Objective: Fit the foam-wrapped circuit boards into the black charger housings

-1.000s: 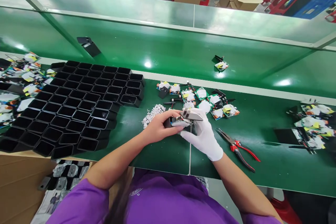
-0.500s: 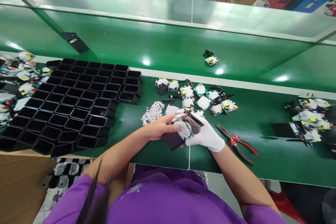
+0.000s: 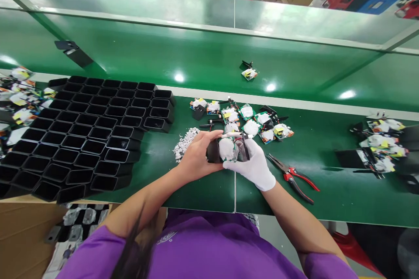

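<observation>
Bare and closed, my left hand [image 3: 198,155] grips a black plastic case [image 3: 213,151] from its left side. My right hand [image 3: 253,166], in a white glove, is closed around a circuit board [image 3: 228,149] topped with a white lump. The board sits against the open end of the case, partly inside it as far as I can see. A black end piece [image 3: 245,147] with thin wires stands at the board's right end, by my gloved fingers. Beyond my hands lie several more boards [image 3: 251,128] with white lumps. White crumbs [image 3: 185,143] are heaped left of my hands.
Rows of open black cases [image 3: 98,133] fill the left of the green bench. Red-and-black pliers [image 3: 291,176] lie right of my hands. More boards [image 3: 381,143] are piled at the far right, others [image 3: 21,98] at the far left. A raised shelf [image 3: 196,63] runs behind.
My hands have turned the case from a downward tilt to nearly level and raised it slightly. My left hand has shifted to grip the case's side. The camera view has shifted a little.
</observation>
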Tool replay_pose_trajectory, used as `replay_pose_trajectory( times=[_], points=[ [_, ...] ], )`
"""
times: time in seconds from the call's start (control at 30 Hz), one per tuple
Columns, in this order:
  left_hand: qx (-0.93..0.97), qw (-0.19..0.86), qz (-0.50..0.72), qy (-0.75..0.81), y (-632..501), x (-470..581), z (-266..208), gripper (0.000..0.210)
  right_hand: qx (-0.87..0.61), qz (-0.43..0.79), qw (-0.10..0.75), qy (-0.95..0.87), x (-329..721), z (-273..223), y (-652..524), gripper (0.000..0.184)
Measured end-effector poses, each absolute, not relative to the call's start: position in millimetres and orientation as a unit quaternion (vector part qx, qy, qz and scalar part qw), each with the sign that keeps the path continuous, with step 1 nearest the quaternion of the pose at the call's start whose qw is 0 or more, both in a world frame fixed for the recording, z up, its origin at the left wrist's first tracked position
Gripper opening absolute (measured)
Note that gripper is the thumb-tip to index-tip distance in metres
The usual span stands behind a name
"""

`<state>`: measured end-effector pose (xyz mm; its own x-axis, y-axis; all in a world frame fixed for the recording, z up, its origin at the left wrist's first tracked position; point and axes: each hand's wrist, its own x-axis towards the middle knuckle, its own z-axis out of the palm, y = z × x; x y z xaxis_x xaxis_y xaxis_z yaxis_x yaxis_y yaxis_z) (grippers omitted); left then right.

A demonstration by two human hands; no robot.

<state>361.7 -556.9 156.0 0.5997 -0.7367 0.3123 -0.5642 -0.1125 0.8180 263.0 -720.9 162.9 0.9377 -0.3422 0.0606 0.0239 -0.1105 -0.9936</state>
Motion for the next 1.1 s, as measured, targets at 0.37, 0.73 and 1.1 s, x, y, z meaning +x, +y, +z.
replay_pose_trajectory(
  times=[0.37, 0.73, 1.1],
  points=[
    [0.713, 0.524, -0.101, -0.454, -558, 360, 158, 0.062, -0.759, -0.220, 0.612, 0.032, 256, 172, -721, 0.060],
    [0.691, 0.532, -0.057, -0.486, -558, 361, 157, 0.068, -0.824, -0.252, 0.508, -0.014, 257, 175, -720, 0.061],
    [0.669, 0.540, -0.043, -0.508, -560, 363, 157, 0.062, -0.829, -0.257, 0.495, -0.036, 258, 175, -720, 0.061]
  ],
)
